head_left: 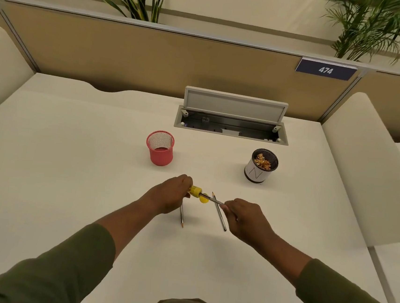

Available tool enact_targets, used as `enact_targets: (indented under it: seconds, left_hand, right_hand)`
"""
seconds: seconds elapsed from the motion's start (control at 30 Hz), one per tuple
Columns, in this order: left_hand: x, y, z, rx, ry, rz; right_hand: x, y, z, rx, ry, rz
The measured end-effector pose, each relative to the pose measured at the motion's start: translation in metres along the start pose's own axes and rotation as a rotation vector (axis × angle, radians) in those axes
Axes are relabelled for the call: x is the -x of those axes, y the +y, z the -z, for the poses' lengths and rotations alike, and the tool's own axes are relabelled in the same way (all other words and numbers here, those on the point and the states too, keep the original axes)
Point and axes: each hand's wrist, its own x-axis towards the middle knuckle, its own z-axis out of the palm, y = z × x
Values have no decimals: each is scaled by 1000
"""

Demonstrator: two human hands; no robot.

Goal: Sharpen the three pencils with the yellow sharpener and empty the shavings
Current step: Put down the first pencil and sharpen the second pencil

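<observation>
My left hand [171,193] grips the yellow sharpener [195,191] just above the desk. Its round yellow lid [204,198] hangs open beneath it. My right hand [244,216] pinches a grey pencil [211,199] whose tip is inside the sharpener. A second pencil [218,211] lies on the desk between my hands, point toward the back. A third pencil [182,216] lies partly under my left hand, its point toward me. A black mesh cup with a white label [255,172] at the right holds pencil shavings [263,161].
A pink mesh cup [160,156] stands behind my left hand. An open cable hatch [232,120] is sunk into the white desk [70,163] at the back. A tan partition with a "474" sign [326,70] closes off the rear; padded dividers flank both sides.
</observation>
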Motion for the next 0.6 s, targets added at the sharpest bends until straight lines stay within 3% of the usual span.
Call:
enact_targets:
  seconds: [0.07,0.13,0.2,0.27,0.37,0.5,0.6]
  left_hand:
    - [-3,-3,3,-21,36,-8]
    - [-6,-7,7,-65,31,-14]
    - [-8,-11,9,-91,18,-9]
    - [-8,-13,8,-88,13,1]
    - [-6,-18,2,-50,-13,6]
    - [-4,-24,3,-6,-26,28]
    - [-5,-24,5,4,-42,40]
  right_hand:
    - [-9,-10,-1,-439,-92,-541]
    - [-18,-14,-1,-1077,-229,-1122]
    - [-23,-13,-1,-1204,-313,-1235]
    - [-26,-13,1,-976,-305,-1050]
    - [-23,-11,4,-317,-223,-491]
    - [-17,4,9,227,-81,203]
    - [-20,10,9,373,-4,311]
